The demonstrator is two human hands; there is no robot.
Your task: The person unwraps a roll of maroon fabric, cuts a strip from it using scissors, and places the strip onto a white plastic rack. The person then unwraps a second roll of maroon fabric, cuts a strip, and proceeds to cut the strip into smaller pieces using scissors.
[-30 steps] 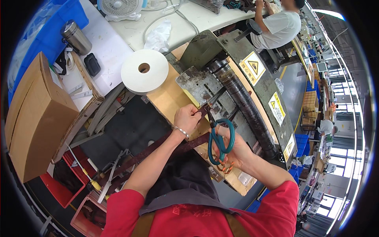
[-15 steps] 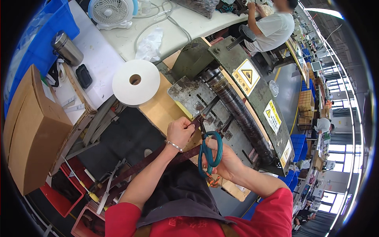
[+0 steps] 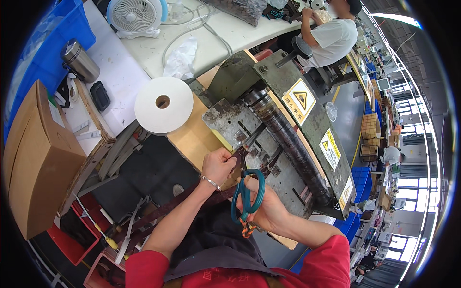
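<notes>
My left hand [image 3: 218, 168] is closed in a pinch on a dark brown strip [image 3: 240, 157] at the front edge of the machine's metal plate [image 3: 225, 120]. Close beside it, my right hand [image 3: 269, 206] grips scissors [image 3: 261, 189] with teal loop handles and an orange-and-black cord tied on. The scissors' blades point away from me toward the strip and are mostly hidden. More of the dark strip hangs below my hands toward the lower left. Past my hands lies the machine's dark roller [image 3: 288, 144].
A roll of white tape [image 3: 144, 108] stands left of the machine. Further left are a cardboard box [image 3: 45, 158], a steel flask [image 3: 79, 60] and a fan [image 3: 136, 14]. Red bins [image 3: 72, 245] stand at lower left. A person in white [image 3: 331, 41] sits at the far table.
My right hand has shifted slightly left and toward me, tilting the scissors' handles. My left hand stays at nearly the same spot, pinching the strip.
</notes>
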